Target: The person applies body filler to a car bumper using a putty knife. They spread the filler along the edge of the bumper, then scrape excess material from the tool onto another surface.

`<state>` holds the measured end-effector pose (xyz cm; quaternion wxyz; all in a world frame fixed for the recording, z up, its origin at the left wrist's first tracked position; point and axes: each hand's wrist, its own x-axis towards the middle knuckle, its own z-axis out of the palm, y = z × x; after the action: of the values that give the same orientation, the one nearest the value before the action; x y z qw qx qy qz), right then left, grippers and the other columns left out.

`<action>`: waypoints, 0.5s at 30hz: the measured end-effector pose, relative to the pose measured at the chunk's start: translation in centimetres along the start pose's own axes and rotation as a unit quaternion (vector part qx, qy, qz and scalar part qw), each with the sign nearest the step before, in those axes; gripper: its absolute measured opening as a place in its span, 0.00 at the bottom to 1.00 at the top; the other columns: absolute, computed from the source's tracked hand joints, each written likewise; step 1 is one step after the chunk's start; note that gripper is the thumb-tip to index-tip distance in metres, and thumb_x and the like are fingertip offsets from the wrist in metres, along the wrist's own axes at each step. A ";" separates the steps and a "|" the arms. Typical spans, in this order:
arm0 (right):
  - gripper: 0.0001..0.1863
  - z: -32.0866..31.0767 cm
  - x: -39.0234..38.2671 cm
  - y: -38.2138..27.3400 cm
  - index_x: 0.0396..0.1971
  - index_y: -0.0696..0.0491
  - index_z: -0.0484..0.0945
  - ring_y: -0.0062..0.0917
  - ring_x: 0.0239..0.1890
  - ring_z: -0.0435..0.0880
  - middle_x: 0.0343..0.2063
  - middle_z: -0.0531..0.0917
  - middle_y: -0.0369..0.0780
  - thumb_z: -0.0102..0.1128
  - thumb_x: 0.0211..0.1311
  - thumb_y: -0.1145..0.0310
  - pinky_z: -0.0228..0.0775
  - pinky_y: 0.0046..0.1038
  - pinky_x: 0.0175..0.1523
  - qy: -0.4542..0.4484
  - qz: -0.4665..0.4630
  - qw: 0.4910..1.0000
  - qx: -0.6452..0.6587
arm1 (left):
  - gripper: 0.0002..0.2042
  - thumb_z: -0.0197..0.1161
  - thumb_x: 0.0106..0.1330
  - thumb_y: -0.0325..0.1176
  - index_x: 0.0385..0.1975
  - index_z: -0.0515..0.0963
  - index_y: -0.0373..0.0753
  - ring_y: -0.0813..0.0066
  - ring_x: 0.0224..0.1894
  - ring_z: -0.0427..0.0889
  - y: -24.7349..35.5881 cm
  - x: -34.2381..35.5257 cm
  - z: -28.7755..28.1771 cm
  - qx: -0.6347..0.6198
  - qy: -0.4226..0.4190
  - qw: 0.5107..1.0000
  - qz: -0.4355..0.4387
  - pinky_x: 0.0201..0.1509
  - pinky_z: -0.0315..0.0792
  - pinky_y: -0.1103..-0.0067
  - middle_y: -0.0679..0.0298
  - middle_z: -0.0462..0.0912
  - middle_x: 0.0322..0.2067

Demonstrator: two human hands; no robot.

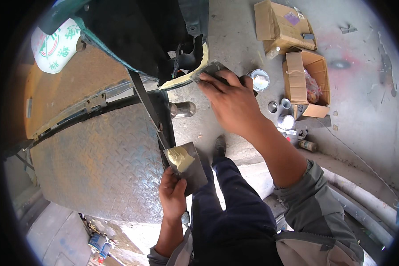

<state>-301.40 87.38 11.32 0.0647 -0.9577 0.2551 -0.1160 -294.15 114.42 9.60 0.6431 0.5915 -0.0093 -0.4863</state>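
My left hand [173, 195] grips a flat dark plate [195, 176] by its lower left edge, with the thumb on top. A smear of pale yellow putty [180, 159] covers the plate's upper part. Higher up, my right hand [236, 104] is closed on a flat dark putty spreader [212, 68]. The spreader's left corner meets the edge of a dark green vehicle body part [106, 55]. Yellow putty [178, 82] lines that edge in a curved band around a dark opening with wires. My palm hides part of the spreader.
A rusty tread-plate step [97, 164] lies to the left, with a metal bar [144, 99] slanting above it. A chrome pipe [184, 109] sticks out nearby. At right stand cardboard boxes [295, 80], an open paint can [260, 80], smaller tins [286, 122] and a fallen spray can [308, 145].
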 end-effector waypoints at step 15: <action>0.22 -0.3 0.3 0.1 0.52 0.46 0.77 0.26 0.59 0.69 0.58 0.77 0.28 0.57 0.54 0.72 0.60 0.42 0.51 -0.060 0.008 0.998 -0.017 | 0.24 0.46 0.58 0.14 0.58 0.67 0.30 0.67 0.53 0.78 -1.1 -1.1 -0.7 0.000 0.011 0.999 -0.050 0.61 0.68 0.73 0.54 0.78 0.50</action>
<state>-301.24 87.11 11.63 0.0643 -0.9619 0.2601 -0.0539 -295.00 115.81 9.16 0.6176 0.5966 0.0271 -0.5117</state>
